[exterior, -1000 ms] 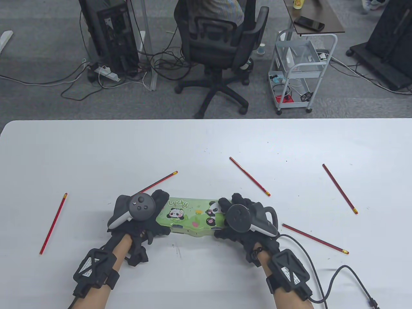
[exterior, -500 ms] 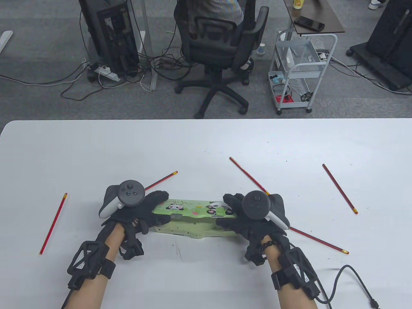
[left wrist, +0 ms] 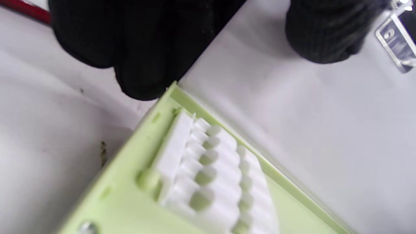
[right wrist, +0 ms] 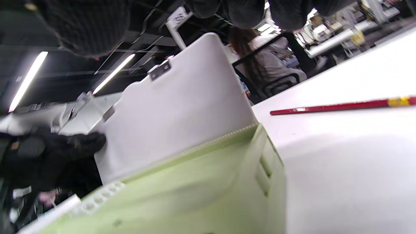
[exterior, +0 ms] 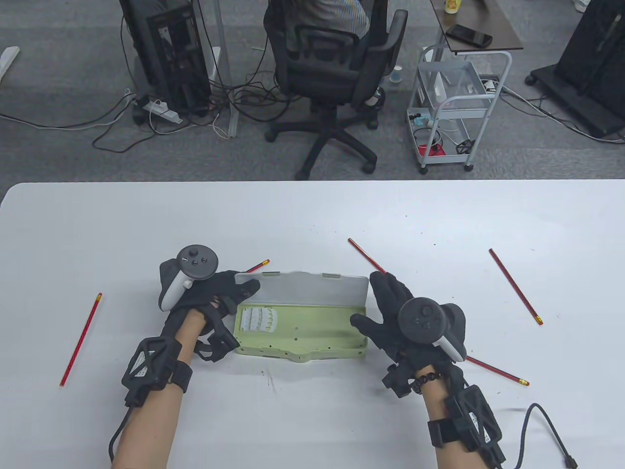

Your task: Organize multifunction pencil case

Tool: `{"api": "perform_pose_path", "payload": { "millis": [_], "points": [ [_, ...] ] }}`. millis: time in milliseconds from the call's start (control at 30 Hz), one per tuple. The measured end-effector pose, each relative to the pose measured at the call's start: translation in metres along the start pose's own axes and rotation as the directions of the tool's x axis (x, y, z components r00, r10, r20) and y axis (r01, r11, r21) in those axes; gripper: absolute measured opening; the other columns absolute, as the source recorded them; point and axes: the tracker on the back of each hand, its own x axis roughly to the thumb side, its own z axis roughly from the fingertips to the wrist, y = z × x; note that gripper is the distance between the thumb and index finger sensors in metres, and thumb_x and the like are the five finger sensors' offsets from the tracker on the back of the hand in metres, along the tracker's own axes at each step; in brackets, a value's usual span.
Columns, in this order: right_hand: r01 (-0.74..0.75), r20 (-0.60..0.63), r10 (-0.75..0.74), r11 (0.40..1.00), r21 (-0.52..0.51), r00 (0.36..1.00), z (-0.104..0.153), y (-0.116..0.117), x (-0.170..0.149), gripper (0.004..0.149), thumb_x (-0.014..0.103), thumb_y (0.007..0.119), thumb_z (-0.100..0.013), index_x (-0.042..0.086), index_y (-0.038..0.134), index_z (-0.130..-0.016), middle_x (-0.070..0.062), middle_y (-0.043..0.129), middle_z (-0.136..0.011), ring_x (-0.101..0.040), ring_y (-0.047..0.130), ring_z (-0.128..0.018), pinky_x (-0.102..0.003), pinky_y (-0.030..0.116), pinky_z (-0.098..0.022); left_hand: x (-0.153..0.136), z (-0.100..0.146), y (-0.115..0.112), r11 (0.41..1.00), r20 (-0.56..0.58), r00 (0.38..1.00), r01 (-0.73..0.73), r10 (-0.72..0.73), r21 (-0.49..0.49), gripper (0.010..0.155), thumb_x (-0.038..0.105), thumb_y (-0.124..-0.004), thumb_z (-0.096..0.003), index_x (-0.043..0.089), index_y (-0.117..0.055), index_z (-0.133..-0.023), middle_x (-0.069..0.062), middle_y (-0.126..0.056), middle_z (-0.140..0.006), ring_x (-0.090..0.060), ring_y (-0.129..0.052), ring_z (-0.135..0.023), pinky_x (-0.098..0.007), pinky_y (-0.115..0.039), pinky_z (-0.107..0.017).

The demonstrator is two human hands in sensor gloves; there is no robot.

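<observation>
I'm looking at an office or lab workspace. Grey carpet point(exterior: 73, 146) up top, black swivel chair point(exterior: 332, 73) top centre with someone seated beyond it, PC tower point(exterior: 171, 53) upper left beside a power strip point(exterior: 161, 110) and loose cables. White wheeled cart point(exterior: 454, 107) upper right. White table point(exterior: 312, 220) fills the lower frame. The right wrist view shows ceiling strip lights point(right wrist: 27, 79).

Five red pencils are lying on the white table point(exterior: 312, 215): one point(exterior: 80, 339) near its left edge, one point(exterior: 258, 266) behind the case, one point(exterior: 364, 255) mid-table, two point(exterior: 515, 286) point(exterior: 498, 370) toward the right edge. One open green pencil case point(exterior: 302, 337) is sitting between two gloved hands point(exterior: 215, 298) point(exterior: 390, 317).
</observation>
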Motion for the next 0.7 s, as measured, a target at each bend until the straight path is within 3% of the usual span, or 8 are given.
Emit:
{"api": "perform_pose_path", "payload": {
  "millis": [100, 233, 400, 500, 700],
  "points": [
    [-0.149, 0.088, 0.141, 0.984, 0.095, 0.986, -0.004, 0.023, 0.014, 0.099, 0.059, 0.070, -0.047, -0.001, 0.027, -0.113, -0.037, 0.027, -0.111, -0.069, 0.033, -0.097, -0.076, 0.039, -0.068, 0.004, -0.002, 0.001, 0.995, -0.074, 0.996, 0.063, -0.057, 0.082, 0.074, 0.058, -0.081, -0.0409, 0.010, -0.075, -0.098, -0.011, -0.103, -0.082, -0.038, -0.102, -0.073, -0.059, -0.081, -0.054],
    [-0.201, 0.117, 0.175, 0.942, 0.270, 0.978, -0.013, 0.049, 0.018, 0.106, 0.062, 0.067, -0.046, -0.002, 0.014, -0.113, -0.040, 0.017, -0.110, -0.069, 0.019, -0.097, -0.076, 0.030, -0.067, 0.005, -0.002, 0.002, 0.976, -0.135, 0.981, 0.157, -0.137, 0.150, 0.075, 0.056, -0.082, -0.0410, 0.010, -0.071, -0.100, -0.012, -0.099, -0.086, -0.039, -0.100, -0.075, -0.059, -0.080, -0.055],
    [-0.196, 0.092, 0.174, 0.911, 0.363, 0.980, -0.017, 0.062, 0.013, 0.110, 0.061, 0.070, -0.046, -0.006, 0.012, -0.111, -0.043, 0.015, -0.108, -0.069, 0.018, -0.097, -0.076, 0.029, -0.067, 0.004, 0.014, 0.011, 0.952, -0.078, 0.974, 0.223, -0.211, 0.211, 0.078, 0.051, -0.083, -0.0417, 0.010, -0.062, -0.105, -0.014, -0.090, -0.095, -0.042, -0.092, -0.083, -0.061, -0.075, -0.059],
    [-0.142, 0.056, 0.130, 0.909, 0.391, 0.990, -0.018, 0.065, 0.007, 0.108, 0.061, 0.070, -0.047, -0.005, 0.015, -0.112, -0.041, 0.016, -0.109, -0.068, 0.022, -0.098, -0.076, 0.034, -0.068, -0.001, 0.027, 0.001, 0.975, 0.130, 0.970, 0.195, -0.208, 0.105, 0.086, 0.056, -0.081, -0.0397, 0.014, -0.053, -0.109, -0.020, -0.068, -0.112, -0.049, -0.074, -0.097, -0.066, -0.064, -0.066],
    [-0.092, 0.021, 0.091, 0.912, 0.400, 0.996, -0.020, 0.063, 0.001, 0.105, 0.061, 0.072, -0.047, -0.005, 0.024, -0.113, -0.038, 0.022, -0.111, -0.066, 0.028, -0.100, -0.073, 0.038, -0.070, -0.023, 0.046, -0.027, 0.944, 0.214, 0.929, 0.322, -0.301, -0.070, 0.108, 0.062, -0.080, -0.0329, 0.015, -0.027, -0.113, -0.019, -0.030, -0.123, -0.053, -0.041, -0.109, -0.071, -0.045, -0.072]
  ]
}}
